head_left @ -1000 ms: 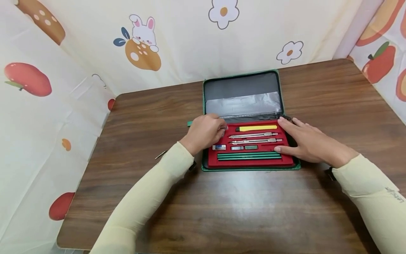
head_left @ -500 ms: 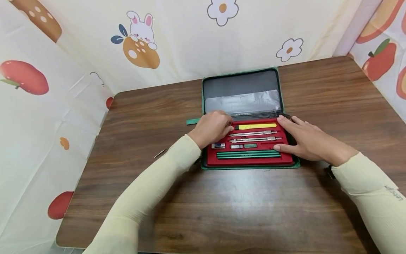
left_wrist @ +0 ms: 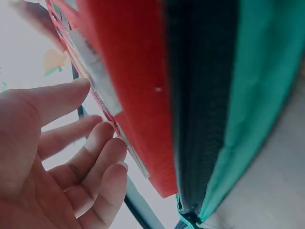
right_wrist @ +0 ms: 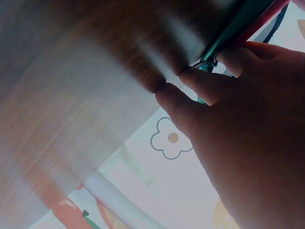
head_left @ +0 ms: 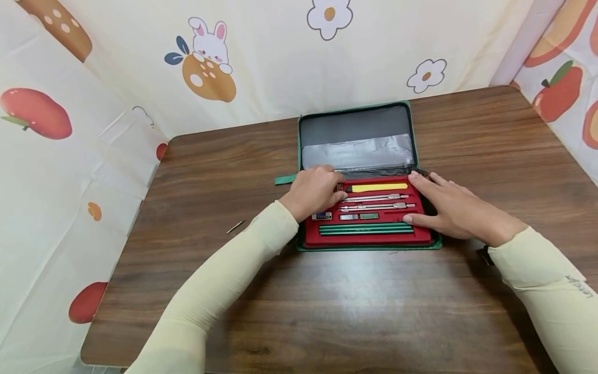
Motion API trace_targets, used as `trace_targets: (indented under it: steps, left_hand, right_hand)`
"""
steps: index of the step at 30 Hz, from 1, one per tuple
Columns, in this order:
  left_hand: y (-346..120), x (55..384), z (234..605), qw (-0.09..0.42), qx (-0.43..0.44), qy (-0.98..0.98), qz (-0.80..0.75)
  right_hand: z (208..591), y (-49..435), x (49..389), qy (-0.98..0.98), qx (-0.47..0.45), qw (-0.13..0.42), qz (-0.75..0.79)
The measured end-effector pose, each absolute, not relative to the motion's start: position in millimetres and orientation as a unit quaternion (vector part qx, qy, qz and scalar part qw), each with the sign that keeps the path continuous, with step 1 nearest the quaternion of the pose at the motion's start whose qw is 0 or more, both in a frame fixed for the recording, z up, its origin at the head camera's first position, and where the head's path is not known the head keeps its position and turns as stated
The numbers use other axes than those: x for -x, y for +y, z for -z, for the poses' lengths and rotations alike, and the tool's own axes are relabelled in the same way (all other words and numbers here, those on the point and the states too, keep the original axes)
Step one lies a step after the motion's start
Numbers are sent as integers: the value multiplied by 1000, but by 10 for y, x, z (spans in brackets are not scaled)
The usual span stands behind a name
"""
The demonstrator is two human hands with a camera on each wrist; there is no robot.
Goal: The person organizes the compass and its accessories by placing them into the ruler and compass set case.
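An open green zip case (head_left: 417,150) lies on the table, a red molded tray (head_left: 369,240) in its lower half. In the tray are a yellow cutter knife (head_left: 380,187), two silver compasses (head_left: 374,206), an eraser (head_left: 322,216), two small boxes (head_left: 369,216) and green pencils (head_left: 364,228). My left hand (head_left: 314,193) touches the tray's upper left, by the knife's dark end. In the left wrist view its bent fingers (left_wrist: 110,150) meet the tray surface, thumb apart from them. My right hand (head_left: 453,210) rests spread over the case's right edge, thumb on the tray.
A thin metallic piece (head_left: 235,227) lies on the brown wooden table (head_left: 355,311), left of the case. A green strap (head_left: 285,179) sticks out at the case's left side. The raised lid (head_left: 355,122) stands close to the printed curtain (head_left: 271,62) behind.
My left hand has shifted slightly right along the tray's upper left; the clear glint at its fingertips a second ago no longer shows. My right hand stays in place.
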State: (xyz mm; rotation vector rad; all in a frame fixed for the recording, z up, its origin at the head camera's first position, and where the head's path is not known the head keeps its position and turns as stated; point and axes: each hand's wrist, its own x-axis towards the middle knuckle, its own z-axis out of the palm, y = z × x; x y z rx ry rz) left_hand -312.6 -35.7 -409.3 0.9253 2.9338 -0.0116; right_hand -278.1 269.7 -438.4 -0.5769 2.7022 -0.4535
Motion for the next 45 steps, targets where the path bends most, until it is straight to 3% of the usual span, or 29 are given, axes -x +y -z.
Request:
trace_targets:
  steps: [14, 21, 34, 39, 45]
  left_hand:
    - [-562, 2991, 4105, 12, -318, 948, 18]
    - [-915, 2933, 4014, 21, -261, 964, -40]
    - [-1989, 2661, 3800, 103, -128, 986, -4]
    - [-2171, 2587, 3830, 154, -92, 984, -3]
    - [-2263, 2562, 3854, 173, -65, 983, 5]
  right_hand:
    - [4359, 2676, 2770, 951, 205, 167, 159]
    - [4374, 2675, 2763, 950, 214, 159, 161]
    - [4377, 2689, 2758, 951, 209, 163, 157]
    - [4379, 2705, 2761, 952, 210, 159, 154]
    - [4383, 2695, 2757, 951, 211, 160, 159]
